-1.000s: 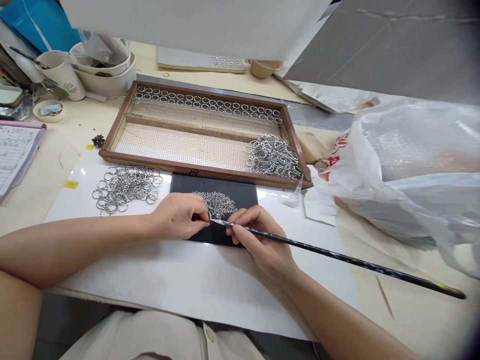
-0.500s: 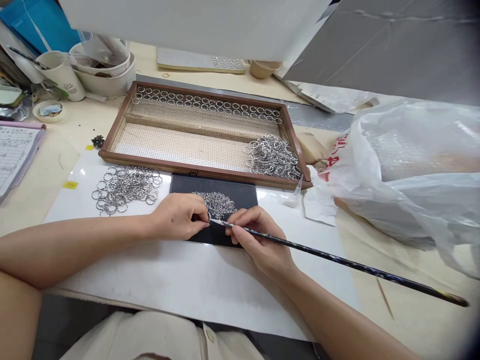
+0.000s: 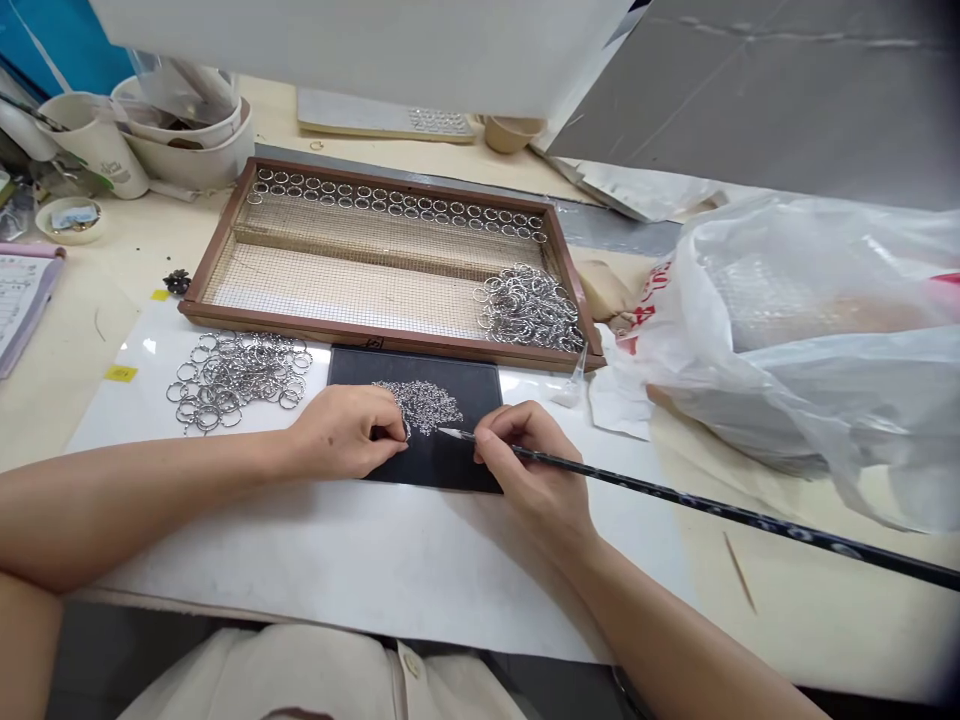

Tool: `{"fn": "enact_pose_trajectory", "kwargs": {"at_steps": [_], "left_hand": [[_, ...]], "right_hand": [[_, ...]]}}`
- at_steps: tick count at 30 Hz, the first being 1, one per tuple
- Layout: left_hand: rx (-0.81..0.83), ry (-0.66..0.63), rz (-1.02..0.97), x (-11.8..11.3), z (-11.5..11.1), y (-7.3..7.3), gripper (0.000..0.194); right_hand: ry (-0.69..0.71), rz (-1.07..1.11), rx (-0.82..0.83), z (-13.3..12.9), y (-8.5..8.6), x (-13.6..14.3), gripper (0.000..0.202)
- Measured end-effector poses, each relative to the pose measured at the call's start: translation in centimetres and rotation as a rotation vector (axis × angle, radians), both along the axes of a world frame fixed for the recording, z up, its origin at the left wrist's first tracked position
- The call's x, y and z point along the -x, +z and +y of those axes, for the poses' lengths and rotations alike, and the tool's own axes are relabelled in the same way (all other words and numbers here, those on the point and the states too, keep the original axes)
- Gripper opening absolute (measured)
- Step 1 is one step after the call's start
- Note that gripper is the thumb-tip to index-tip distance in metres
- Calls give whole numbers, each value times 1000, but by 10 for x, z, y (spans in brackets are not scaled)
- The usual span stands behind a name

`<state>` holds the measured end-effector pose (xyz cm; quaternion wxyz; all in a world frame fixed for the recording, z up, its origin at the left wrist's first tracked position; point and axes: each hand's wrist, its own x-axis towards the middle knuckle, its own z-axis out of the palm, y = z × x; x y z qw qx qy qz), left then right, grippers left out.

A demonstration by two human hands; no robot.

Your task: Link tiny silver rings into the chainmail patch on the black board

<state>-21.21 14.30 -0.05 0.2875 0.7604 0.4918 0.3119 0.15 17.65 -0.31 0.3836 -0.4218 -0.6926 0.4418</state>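
My left hand (image 3: 349, 432) is closed in a pinch over the left part of a black mat (image 3: 450, 470). A metal ring (image 3: 407, 431), mostly hidden by the fingers, shows at its fingertips. My right hand (image 3: 536, 460) grips a long, dark-handled paintbrush (image 3: 675, 495) near its tip. The pale brush tip points left, at the lower edge of a heap of tiny silvery pieces (image 3: 427, 405) on the mat. Left of the mat lies a loose pile of metal rings (image 3: 240, 378) on white paper.
Behind the mat stands a wood-framed mesh tray (image 3: 360, 330) with rows of rings along its far side and a ring heap (image 3: 529, 305) at its right. A plastic bag (image 3: 810, 370) bulges on the right. Cups and tubs (image 3: 187, 150) stand back left. A thin stick (image 3: 740, 572) lies front right.
My right hand has drawn the brush tip away from the left fingertips, over to the tiny pieces. My left hand stays pinched. The whole view has shifted slightly.
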Motion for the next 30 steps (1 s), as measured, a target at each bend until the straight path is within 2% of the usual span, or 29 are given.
{"fn": "enact_pose_trajectory", "kwargs": {"at_steps": [6,22,27,30], "left_hand": [[-19,-4,-5,0,0,1,14],[-14,-2,9,0,0,1,15],[-10,-1,6,0,0,-1,13],[-7,0,8,0,0,-1,13]], "right_hand": [[7,-77,54,1,4,1,20],[9,-87,60,1,2,2,19],[20,-36,71,1,2,1,19],[68,67,66,0,2,1,18]]}}
